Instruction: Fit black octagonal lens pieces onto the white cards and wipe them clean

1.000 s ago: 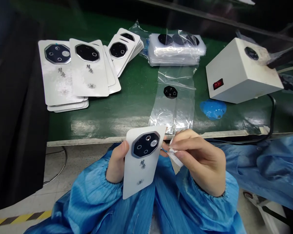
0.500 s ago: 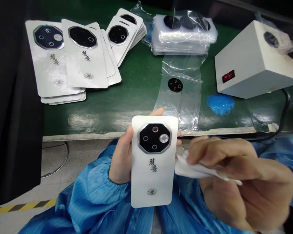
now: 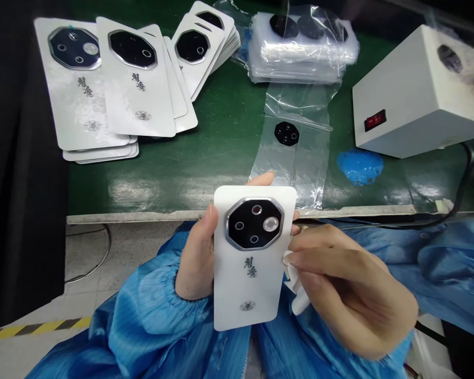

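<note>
1. White printed cards (image 3: pixel 75 89) lie in overlapping piles on the green counter (image 3: pixel 221 158), up and left of the held card. Each shows a black octagonal camera plate above brush-style black characters, which look like Hangul but are not clearly legible. A fanned stack of cards (image 3: pixel 189 73) sits farther along, nearly straight beyond the held card.
2. A blue striped sleeve (image 3: pixel 142 321) runs up to the left hand, below and left of the held card.
3. Left hand (image 3: pixel 195 258) clamps the held card, with the thumb along its left edge and a fingertip showing over its top edge.
4. Held card (image 3: pixel 248 300) stands tilted just off the counter's near edge. Its silver-rimmed camera plate (image 3: pixel 255 223) faces the camera, above the characters and a small round stamp; no brand can be read.
5. Right hand (image 3: pixel 347 289) has its fingers together, pinching a folded white wipe (image 3: pixel 296 284) at the card's right edge. Light strokes with a clean fold would best suit the glossy plate.
6. Right of the held card lie a clear plastic strip (image 3: pixel 292 158) with a loose black lens piece (image 3: pixel 286 133), a bagged stack (image 3: pixel 304 47), blue putty (image 3: pixel 359 166), and a white box (image 3: pixel 411 100) with a red rocker switch (image 3: pixel 375 120).
</note>
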`<state>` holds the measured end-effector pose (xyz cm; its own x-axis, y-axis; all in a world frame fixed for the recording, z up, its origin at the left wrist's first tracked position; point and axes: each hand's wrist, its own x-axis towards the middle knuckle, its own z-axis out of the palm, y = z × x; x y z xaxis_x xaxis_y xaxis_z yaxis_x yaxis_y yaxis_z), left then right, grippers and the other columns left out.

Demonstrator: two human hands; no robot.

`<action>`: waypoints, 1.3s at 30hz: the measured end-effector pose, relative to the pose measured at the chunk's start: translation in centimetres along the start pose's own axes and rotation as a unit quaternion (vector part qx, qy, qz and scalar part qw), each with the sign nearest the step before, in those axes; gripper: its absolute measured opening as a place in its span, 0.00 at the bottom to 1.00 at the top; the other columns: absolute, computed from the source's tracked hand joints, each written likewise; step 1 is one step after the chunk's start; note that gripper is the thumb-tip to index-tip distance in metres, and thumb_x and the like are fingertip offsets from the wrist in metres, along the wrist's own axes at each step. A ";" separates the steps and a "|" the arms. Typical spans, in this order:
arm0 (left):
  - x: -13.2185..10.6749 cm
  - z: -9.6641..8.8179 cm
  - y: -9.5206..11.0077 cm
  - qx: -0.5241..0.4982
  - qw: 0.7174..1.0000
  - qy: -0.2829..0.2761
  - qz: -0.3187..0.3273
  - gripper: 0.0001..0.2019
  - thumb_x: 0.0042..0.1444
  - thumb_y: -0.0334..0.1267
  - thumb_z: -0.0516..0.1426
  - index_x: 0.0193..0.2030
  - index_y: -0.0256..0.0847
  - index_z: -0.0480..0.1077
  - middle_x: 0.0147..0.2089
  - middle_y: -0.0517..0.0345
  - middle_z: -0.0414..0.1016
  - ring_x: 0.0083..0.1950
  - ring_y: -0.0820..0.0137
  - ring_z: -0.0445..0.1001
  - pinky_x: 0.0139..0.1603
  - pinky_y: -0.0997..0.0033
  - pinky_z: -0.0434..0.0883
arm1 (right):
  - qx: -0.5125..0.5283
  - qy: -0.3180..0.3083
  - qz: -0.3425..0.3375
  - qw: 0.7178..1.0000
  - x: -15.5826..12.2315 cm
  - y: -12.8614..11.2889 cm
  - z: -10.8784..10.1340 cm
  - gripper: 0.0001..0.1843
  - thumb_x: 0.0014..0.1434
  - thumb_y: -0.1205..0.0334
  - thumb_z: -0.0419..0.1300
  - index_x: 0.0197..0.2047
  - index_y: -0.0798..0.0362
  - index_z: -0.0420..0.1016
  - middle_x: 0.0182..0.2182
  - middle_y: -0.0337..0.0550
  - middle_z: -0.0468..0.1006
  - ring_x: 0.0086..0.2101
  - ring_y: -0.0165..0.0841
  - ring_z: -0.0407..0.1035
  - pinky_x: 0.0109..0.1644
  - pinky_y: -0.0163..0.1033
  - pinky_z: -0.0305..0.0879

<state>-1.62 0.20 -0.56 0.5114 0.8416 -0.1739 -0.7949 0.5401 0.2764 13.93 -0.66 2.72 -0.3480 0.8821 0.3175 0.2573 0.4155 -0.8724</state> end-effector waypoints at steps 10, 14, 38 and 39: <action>0.2 0.1 -0.7 0.027 0.998 0.011 0.048 0.24 0.57 0.55 0.49 0.57 0.51 0.64 0.48 0.57 0.76 0.51 0.59 0.72 0.54 0.53 0.64 | -0.126 0.007 0.019 0.992 0.8 -0.4 0.5 0.14 0.54 0.77 0.57 0.39 0.49 0.70 0.32 0.42 0.77 0.33 0.32 0.72 0.34 0.38 0.70; 0.1 0.3 -1.0 0.043 0.997 0.038 0.055 0.25 0.56 0.56 0.50 0.58 0.52 0.63 0.49 0.57 0.75 0.52 0.58 0.71 0.55 0.53 0.65 | -0.197 0.029 -0.018 0.980 1.1 -0.1 1.5 0.10 0.54 0.75 0.57 0.36 0.50 0.66 0.27 0.41 0.76 0.28 0.31 0.70 0.32 0.39 0.70; -0.2 0.4 -1.6 0.181 0.973 0.027 0.141 0.24 0.59 0.55 0.48 0.59 0.52 0.62 0.57 0.60 0.69 0.61 0.57 0.62 0.63 0.56 0.58 | -0.258 0.050 -0.015 0.965 0.9 0.4 2.8 0.08 0.55 0.74 0.55 0.32 0.51 0.65 0.22 0.38 0.70 0.23 0.28 0.64 0.28 0.36 0.63; -0.2 0.4 -1.6 0.195 0.969 0.030 0.149 0.24 0.59 0.55 0.48 0.59 0.52 0.62 0.60 0.61 0.66 0.63 0.57 0.61 0.64 0.57 0.56 | -0.264 0.051 -0.011 0.963 0.9 0.4 2.8 0.07 0.55 0.73 0.55 0.32 0.50 0.65 0.22 0.38 0.70 0.22 0.28 0.63 0.28 0.36 0.63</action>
<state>-0.33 -0.85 -0.56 0.2495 0.9648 -0.0833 -0.7149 0.2415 0.6562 11.17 -0.29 1.61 -0.2748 0.8782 0.3915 0.6834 0.4648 -0.5630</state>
